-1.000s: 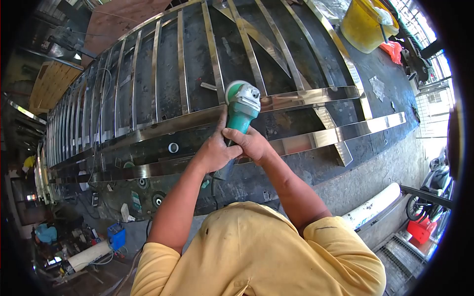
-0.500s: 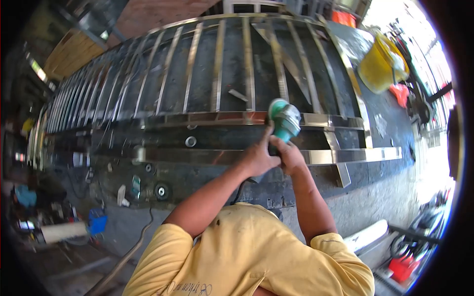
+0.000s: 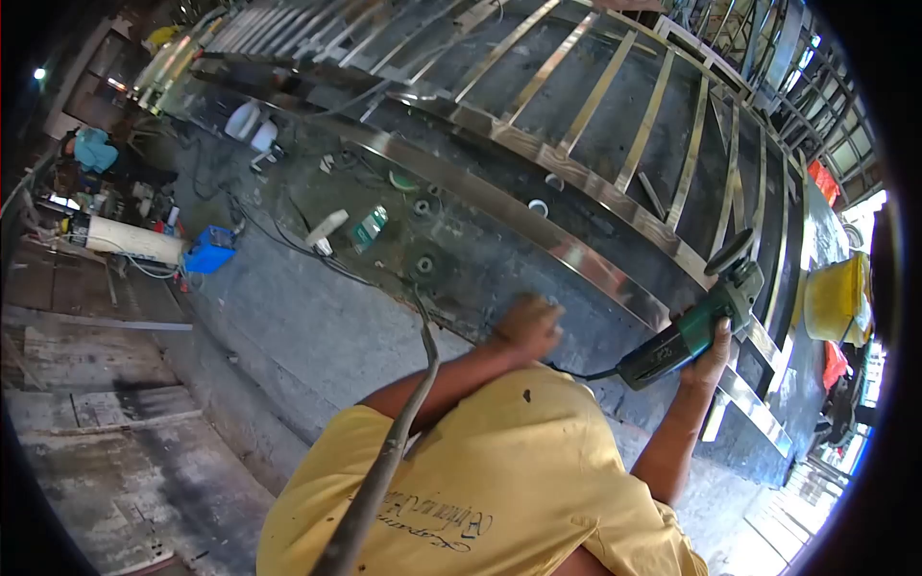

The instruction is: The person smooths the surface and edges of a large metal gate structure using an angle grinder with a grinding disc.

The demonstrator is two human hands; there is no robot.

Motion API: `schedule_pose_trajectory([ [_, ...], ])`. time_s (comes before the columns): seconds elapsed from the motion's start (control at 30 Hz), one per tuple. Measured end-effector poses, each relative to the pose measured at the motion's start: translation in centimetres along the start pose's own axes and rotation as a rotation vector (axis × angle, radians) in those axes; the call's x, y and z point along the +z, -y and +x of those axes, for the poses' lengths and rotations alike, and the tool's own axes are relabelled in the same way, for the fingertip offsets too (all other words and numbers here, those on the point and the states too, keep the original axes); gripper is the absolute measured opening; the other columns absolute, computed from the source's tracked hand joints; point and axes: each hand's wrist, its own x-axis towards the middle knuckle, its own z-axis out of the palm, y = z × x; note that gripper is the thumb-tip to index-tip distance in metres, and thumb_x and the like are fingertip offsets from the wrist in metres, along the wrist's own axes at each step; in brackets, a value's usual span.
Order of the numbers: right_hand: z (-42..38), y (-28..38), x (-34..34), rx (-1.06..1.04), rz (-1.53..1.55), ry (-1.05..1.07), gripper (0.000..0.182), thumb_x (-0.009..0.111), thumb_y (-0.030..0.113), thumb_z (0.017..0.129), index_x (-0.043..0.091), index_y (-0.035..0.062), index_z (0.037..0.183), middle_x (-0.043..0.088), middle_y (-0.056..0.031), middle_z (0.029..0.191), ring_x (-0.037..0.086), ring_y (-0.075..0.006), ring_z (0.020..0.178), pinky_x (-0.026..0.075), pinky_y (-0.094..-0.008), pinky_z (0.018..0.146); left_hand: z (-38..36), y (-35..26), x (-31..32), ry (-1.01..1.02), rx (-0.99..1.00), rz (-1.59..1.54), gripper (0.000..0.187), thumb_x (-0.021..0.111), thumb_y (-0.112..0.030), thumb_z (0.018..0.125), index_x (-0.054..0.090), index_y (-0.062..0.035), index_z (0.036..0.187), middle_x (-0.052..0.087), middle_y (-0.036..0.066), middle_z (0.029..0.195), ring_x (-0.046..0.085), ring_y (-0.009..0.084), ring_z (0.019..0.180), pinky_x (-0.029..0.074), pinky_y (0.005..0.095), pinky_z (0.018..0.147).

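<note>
My right hand [image 3: 709, 353] grips an angle grinder [image 3: 684, 334] with a green body, its dark disc [image 3: 730, 252] turned up and away from me. The grinder is over the near right end of a shiny metal frame [image 3: 576, 254] of long rails and several crossbars. The power cord [image 3: 591, 374] leaves the rear of the grinder toward my body. My left hand [image 3: 530, 328], slightly blurred, is closed like a loose fist above the dark workbench [image 3: 461, 298], apart from the grinder. Nothing shows in its fingers.
On the bench to the left are a round disc [image 3: 424, 264], a teal packet [image 3: 370, 228] and a white tube-like item [image 3: 328, 230]. A thick hose [image 3: 389, 451] crosses close before me. A yellow bucket [image 3: 834, 300] stands right; a blue box [image 3: 209, 250] sits lower left.
My left hand has let go of the grinder and moved left. My right hand has carried the grinder to the right. The view has turned left.
</note>
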Motion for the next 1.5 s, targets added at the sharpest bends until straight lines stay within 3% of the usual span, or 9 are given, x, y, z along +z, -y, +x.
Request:
schedule_pose_trajectory([
  [0.2,-1.7,1.5,4.8,-0.033,-0.204,0.165,0.084,0.084,0.049,0.082,0.051,-0.0019,0.139,0.067,-0.0181,0.116,0.073,-0.0317,0.1,0.065,-0.0493,0.084,0.4,6.3,2.8,-0.061,0.018,0.433,0.029,0.076,-0.028,0.084,0.072,-0.0109,0.106,0.065,0.012,0.102,0.065,0.0355,0.091,0.053,0.0492,0.08],
  [0.27,-2.2,1.1,7.1,0.005,-0.235,0.138,0.086,0.089,0.047,0.075,0.049,-0.0017,0.134,0.067,-0.0196,0.113,0.074,-0.0322,0.086,0.065,-0.045,0.075,1.2,6.4,2.2,-0.056,-0.085,0.061,0.029,0.076,-0.025,0.086,0.072,-0.0093,0.11,0.069,0.013,0.104,0.067,0.0334,0.09,0.054,0.0478,0.08],
  [0.37,-3.2,1.9,11.9,0.001,-0.431,0.108,0.113,0.095,0.038,0.067,0.029,0.0047,0.152,0.065,-0.0195,0.115,0.073,-0.0302,0.085,0.063,-0.0412,0.074,2.1,4.0,-3.1,0.055,-0.379,-0.836,0.023,0.07,-0.02,0.096,0.07,-0.006,0.115,0.073,0.011,0.106,0.069,0.0237,0.086,0.056,0.0424,0.077],
  [0.43,-3.3,1.3,12.5,0.031,-0.553,0.108,0.123,0.098,0.034,0.065,0.022,0.0048,0.157,0.062,-0.0178,0.128,0.066,-0.0267,0.111,0.055,-0.039,0.098,2.6,3.7,-5.5,0.102,-0.483,-1.412,0.024,0.069,-0.02,0.099,0.07,-0.005,0.117,0.073,0.009,0.108,0.068,0.0196,0.09,0.056,0.0398,0.08],
  [0.53,-3.0,-0.7,14.1,-0.017,-0.732,0.178,0.118,0.098,0.036,0.067,0.027,0.0011,0.154,0.06,-0.0158,0.13,0.057,-0.0229,0.121,0.046,-0.036,0.107,3.5,1.4,-9.8,-0.04,-0.284,-1.6,0.026,0.069,-0.02,0.101,0.067,-0.0052,0.122,0.071,0.007,0.107,0.068,0.0175,0.092,0.056,0.0347,0.083],
  [0.73,-1.9,-2.1,17.1,-0.012,-0.93,0.308,0.111,0.095,0.037,0.071,0.03,-0.0005,0.152,0.061,-0.0184,0.13,0.058,-0.0242,0.122,0.046,-0.0365,0.107,4.2,0.0,-11.8,-0.418,-0.164,-1.318,0.026,0.068,-0.008,0.101,0.063,-0.0014,0.126,0.071,0.007,0.113,0.066,0.0124,0.103,0.055,0.0279,0.091],
  [1.03,-2.1,-2.4,17.5,0.011,-1.013,0.272,0.113,0.095,0.045,0.071,0.031,-0.0011,0.151,0.06,-0.0174,0.13,0.058,-0.0245,0.122,0.046,-0.037,0.106,4.4,-0.7,-11.9,-0.341,-0.039,-0.992,0.027,0.066,0.001,0.1,0.064,0.0006,0.127,0.072,0.005,0.116,0.067,0.009,0.107,0.053,0.0241,0.091],
  [1.13,-2.0,-2.5,16.8,-0.009,-1.028,0.268,0.11,0.094,0.039,0.072,0.029,0.0012,0.152,0.063,-0.0211,0.129,0.062,-0.0284,0.121,0.049,-0.0396,0.106,4.8,-0.8,-11.4,-0.351,-0.062,-0.892,0.027,0.066,0.001,0.101,0.064,0.0004,0.128,0.072,0.005,0.115,0.066,0.0082,0.105,0.053,0.0234,0.089],
  [1.5,-2.8,-2.2,16.2,0.008,-0.951,0.219,0.109,0.095,0.038,0.072,0.03,0.0008,0.151,0.06,-0.0196,0.131,0.059,-0.0253,0.123,0.048,-0.0387,0.107,6.1,-1.7,-11.2,-0.401,-0.06,-0.834,0.021,0.071,-0.006,0.098,0.067,0.0015,0.117,0.075,0.008,0.097,0.071,0.0104,0.086,0.056,0.0267,0.076],
])
